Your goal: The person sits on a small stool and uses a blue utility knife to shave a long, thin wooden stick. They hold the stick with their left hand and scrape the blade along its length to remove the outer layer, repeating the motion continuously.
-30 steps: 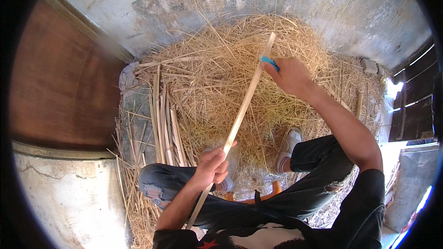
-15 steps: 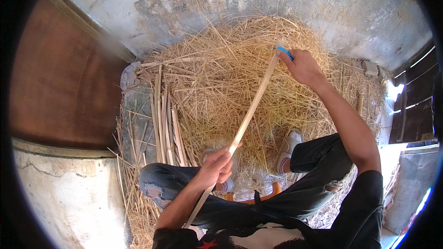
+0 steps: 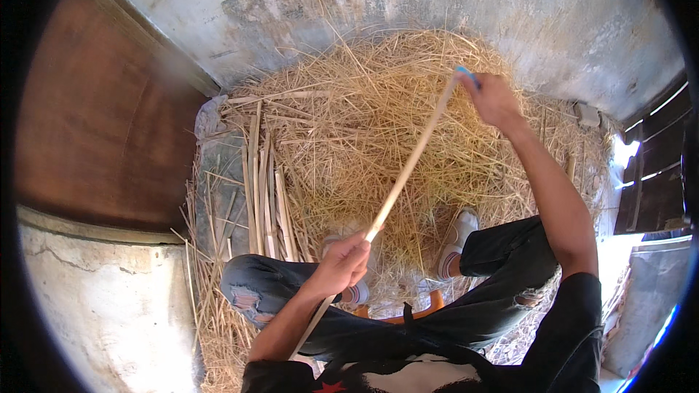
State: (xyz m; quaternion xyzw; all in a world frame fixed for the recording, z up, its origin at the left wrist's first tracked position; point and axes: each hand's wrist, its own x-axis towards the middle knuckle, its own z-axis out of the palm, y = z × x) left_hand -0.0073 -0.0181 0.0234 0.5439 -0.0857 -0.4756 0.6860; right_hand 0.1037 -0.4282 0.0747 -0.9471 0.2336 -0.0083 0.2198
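Note:
A long, pale wooden strip (image 3: 409, 167) slants across the middle, from beside my left forearm up to the far right. My left hand (image 3: 341, 266) is closed around its lower part, close to my left knee. At the strip's far end, my right hand (image 3: 497, 100) grips a small blue-handled tool (image 3: 468, 77). The tool touches or nearly touches the strip's tip; its working edge is too small to make out. Below both hands spreads a heap of straw-coloured shavings (image 3: 393, 124).
Split wooden slats (image 3: 266, 189) lie in a bundle left of my feet. A worn plaster wall (image 3: 437, 0) closes off the far side, and a brown panel (image 3: 102, 116) stands at left. Dark boards (image 3: 655, 156) are at right. Part of an orange stool (image 3: 415, 313) shows between my legs.
My right hand has shifted slightly right with the blue-handled tool, and the strip's far end swung right with it. The strip now looks narrower, as if turned. My left hand keeps its hold.

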